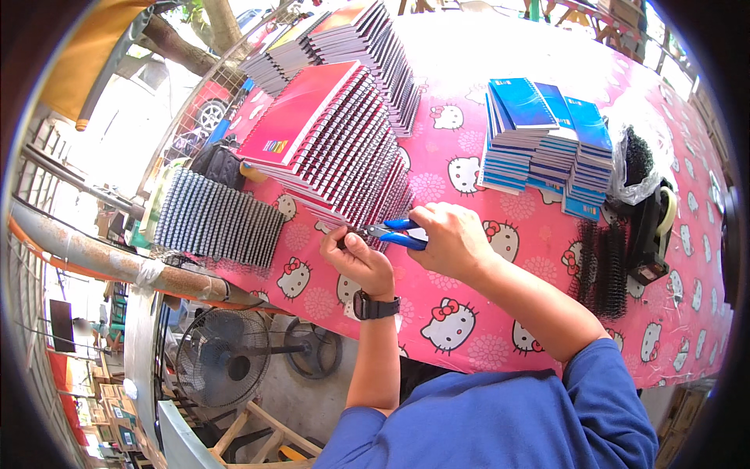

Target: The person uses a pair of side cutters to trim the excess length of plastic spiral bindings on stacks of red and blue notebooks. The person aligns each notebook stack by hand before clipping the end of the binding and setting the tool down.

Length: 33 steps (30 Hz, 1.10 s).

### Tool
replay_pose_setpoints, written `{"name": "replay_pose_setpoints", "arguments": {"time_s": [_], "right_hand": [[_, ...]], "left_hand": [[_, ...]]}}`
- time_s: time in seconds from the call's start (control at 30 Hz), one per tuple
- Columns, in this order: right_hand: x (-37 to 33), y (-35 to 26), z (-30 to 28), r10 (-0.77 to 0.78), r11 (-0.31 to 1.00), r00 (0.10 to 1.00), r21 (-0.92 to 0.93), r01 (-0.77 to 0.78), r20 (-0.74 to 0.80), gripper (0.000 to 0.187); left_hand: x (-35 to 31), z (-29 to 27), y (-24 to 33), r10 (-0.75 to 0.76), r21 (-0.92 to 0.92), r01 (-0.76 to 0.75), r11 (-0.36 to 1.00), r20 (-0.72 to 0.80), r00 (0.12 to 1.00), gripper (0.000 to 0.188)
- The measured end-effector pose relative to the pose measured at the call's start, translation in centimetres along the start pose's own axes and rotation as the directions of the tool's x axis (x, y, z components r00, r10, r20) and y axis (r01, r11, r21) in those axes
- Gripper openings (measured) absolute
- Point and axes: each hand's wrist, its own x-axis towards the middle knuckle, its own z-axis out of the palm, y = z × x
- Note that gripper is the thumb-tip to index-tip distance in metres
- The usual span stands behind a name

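Observation:
My right hand [453,238] is closed round the blue handles of small cutting pliers [391,233]. The pliers' metal jaws point left, at the near lower corner of a tall stack of red spiral notebooks [312,117]. Just below the jaws is my left hand [361,264], its fingers curled and thumb raised by that corner. Whatever is between its fingertips is too small to make out. Black wire coils run down the side of the stack facing my hands. A black watch is on my left wrist.
Blue notebooks [539,141] stand in stacks to the right. Beyond them are a tape dispenser [655,234] and loose black coils [601,270]. More notebooks [367,47] rise behind the red stack; a coil-bound pile [219,223] lies left. A fan [223,356] stands below the pink-covered table [484,344].

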Motion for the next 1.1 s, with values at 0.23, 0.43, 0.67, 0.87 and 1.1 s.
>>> {"name": "replay_pose_setpoints", "arguments": {"time_s": [0.23,0.43,0.67,0.87,1.1], "right_hand": [[-0.6,1.1,0.2,-0.077,0.997,0.986,-0.023,0.074,-0.147,0.032],[-0.2,0.4,0.6,-0.084,0.996,0.99,-0.039,0.08,-0.114,0.03],[-0.9,1.6,0.8,-0.016,0.999,0.999,0.036,0.018,-0.044,0.028],[-0.6,1.1,1.3,-0.085,0.996,0.989,-0.033,0.082,-0.118,0.033],[-1.2,1.1,0.2,0.095,0.992,0.986,0.073,-0.106,0.137,0.028]], "left_hand": [[0.1,0.0,0.2,0.021,0.047,-0.019,0.999,-0.039,0.999,0.025],[0.2,0.1,0.0,0.045,0.04,-0.043,0.998,-0.045,0.998,0.024],[0.3,0.0,0.0,0.036,0.058,-0.033,0.998,-0.041,0.999,0.024],[0.4,0.0,0.0,0.039,0.04,-0.036,0.999,-0.064,0.997,0.024],[0.5,0.0,0.3,0.038,0.036,-0.036,0.999,-0.065,0.997,0.023]]}}
